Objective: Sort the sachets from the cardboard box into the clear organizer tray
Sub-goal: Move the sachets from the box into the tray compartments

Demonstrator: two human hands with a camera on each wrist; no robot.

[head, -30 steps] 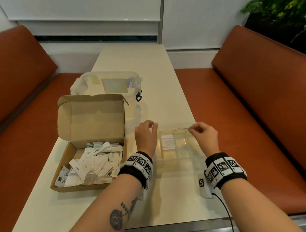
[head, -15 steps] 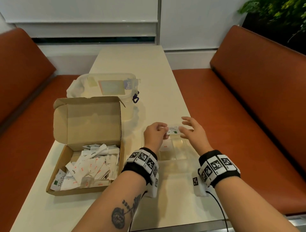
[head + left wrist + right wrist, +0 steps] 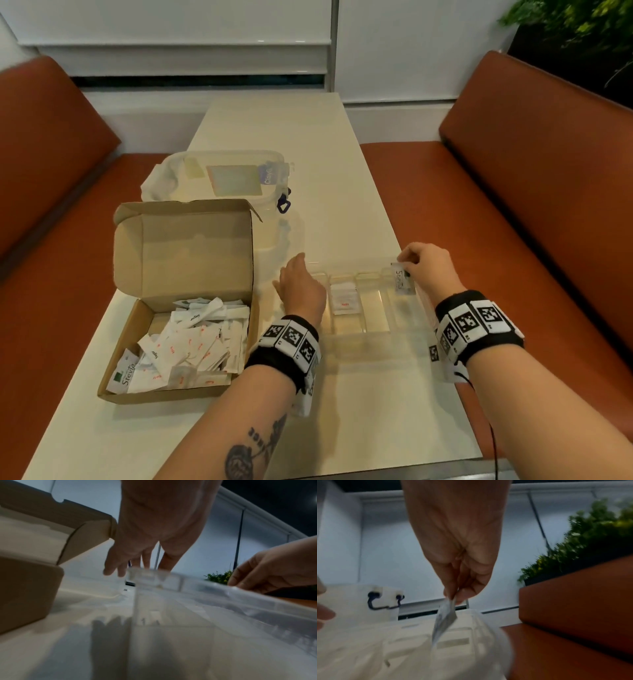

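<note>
The bench (image 3: 308, 144) carries everything, and the open cardboard box (image 3: 185, 260) serves as the landmark. Behind the box stands a lidded clear plastic container (image 3: 219, 174). Right of the box lies the clear organizer tray (image 3: 376, 329), light and thin-walled, likely to skate on the smooth top if nudged. The left hand (image 3: 301, 287) hovers between the box and the tray's near-box end, fingers relaxed and spread, holding nothing; whether it touches the rim is hard to tell from the blurred wrist view. The right hand (image 3: 428, 270) is at the tray end farthest from the box, its fingers (image 3: 453, 595) pinching the top edge of a Stevia sachet (image 3: 401, 278), which hangs limp over the outermost compartment. A red-printed sachet (image 3: 344, 299) already lies in a compartment nearer the box. The loose sachets (image 3: 191, 346) inside the box are feather-light, thin, floppy paper, probably slick against each other, so a fingertip pinch at a sealed edge suits them best.
</note>
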